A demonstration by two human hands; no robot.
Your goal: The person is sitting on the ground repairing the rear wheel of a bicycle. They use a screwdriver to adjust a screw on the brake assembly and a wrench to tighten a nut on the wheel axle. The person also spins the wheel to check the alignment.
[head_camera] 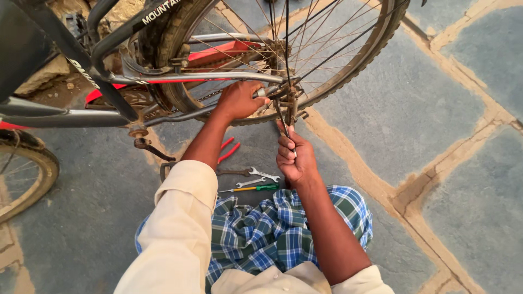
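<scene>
A floor of large blue-grey stone slabs (403, 103) with wide, sandy-brown mortar joints (348, 158) fills the scene under even daylight. Towards the upper left corner the paving gives way to bare earth with pale broken rubble (46, 73).

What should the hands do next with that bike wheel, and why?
Probably turn the tool a little. The right hand grips a thin tool whose tip sits at the rear wheel hub, while the left hand grips the frame beside it. Both seem set for a small twist.
</scene>
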